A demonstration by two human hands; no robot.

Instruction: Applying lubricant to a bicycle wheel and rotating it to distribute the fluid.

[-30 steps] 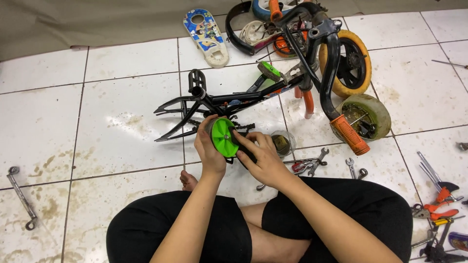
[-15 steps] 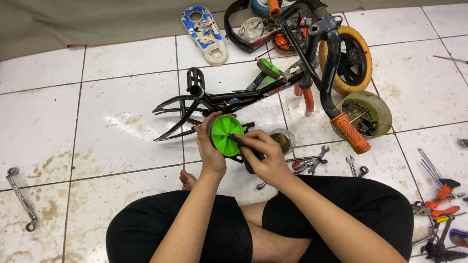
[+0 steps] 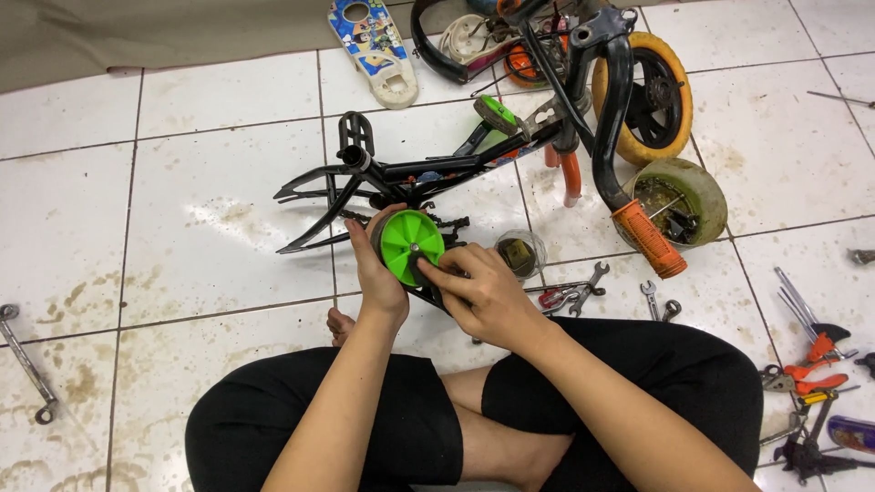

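Both hands on the round green plastic wheel (image 3: 410, 246)
Left hand (image 3: 378, 273) fingers clamped around its rim; right hand (image 3: 483, 292) fingers pinched together at its hub; black metal bicycle frame (image 3: 428, 169) just beyond.

- white tile floor (image 3: 182, 182), stained
- black bike frame (image 3: 428, 169) lying flat
- spanners (image 3: 583, 287) (small ones), pliers (image 3: 811, 346)
- long wrench (image 3: 25, 363) far left

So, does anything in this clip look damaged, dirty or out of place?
Yes. The floor tiles carry brown smears, the small bike frame lies stripped on its side, and spanners lie loose around the green wheel in both hands.
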